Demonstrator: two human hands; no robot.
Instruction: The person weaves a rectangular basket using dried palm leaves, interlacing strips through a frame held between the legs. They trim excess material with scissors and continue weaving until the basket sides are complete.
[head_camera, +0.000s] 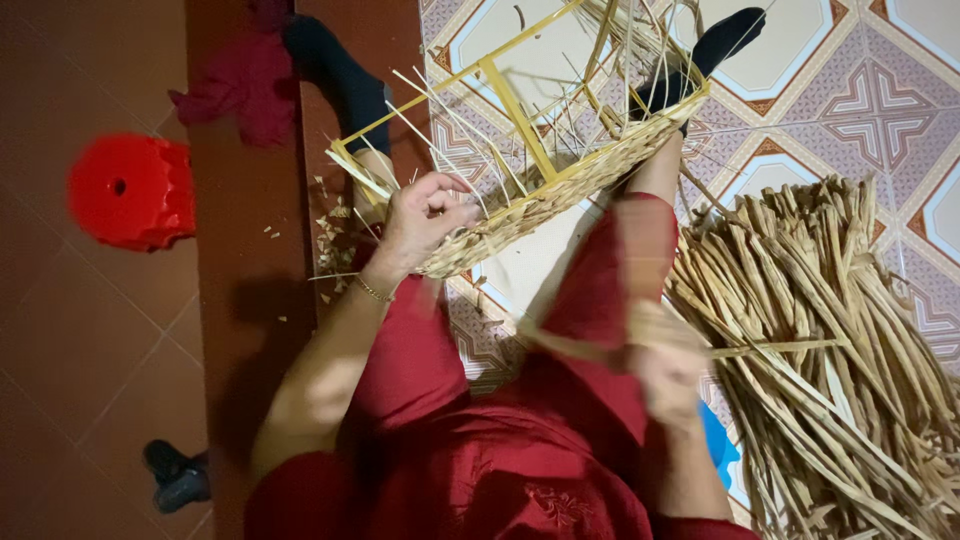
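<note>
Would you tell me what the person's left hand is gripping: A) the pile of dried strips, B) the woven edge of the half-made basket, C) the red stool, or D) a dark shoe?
B: the left hand closes on the basket at its woven rim.

Basket (540, 190) sits top centre of the frame over the knees with the left hand (425, 215) on its lower-left rim, right hand (668, 365) below it at centre-right, straw pile (840, 350) filling the right side, stool (130, 190) off at the left edge.
</note>
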